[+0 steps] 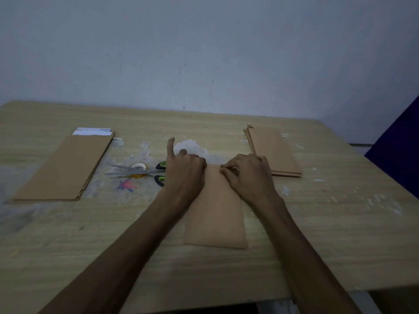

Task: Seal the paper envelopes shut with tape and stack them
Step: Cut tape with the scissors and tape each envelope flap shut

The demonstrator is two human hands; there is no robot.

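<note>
Head view. A single brown envelope (215, 214) lies flat on the desk (317, 234) at centre frame, its long axis running from the lower edge of the frame toward the wall, the far short end under both hands. The left hand (184, 171) rests on the far left corner of that end, most fingers curled down upon the paper and one finger raised upright; whether it holds anything cannot be told. The right hand (247, 173) lies just beside it on the far right corner, fingertips drawn together in a pinch at the flap edge, seemingly on a strip of tape too small to make out. Both forearms enter from the lower frame and converge on the flap, equally near to it. Left of centre lie the scissors (138, 172), across the tape roll (138, 167). A pile of envelopes with white strips showing (65, 166) occupies the left of the frame; a second stack of envelopes (273, 152) lies at right, just beyond the right hand. Judged step: pressing the flap shut; the envelope probably then goes to that right stack.
</note>
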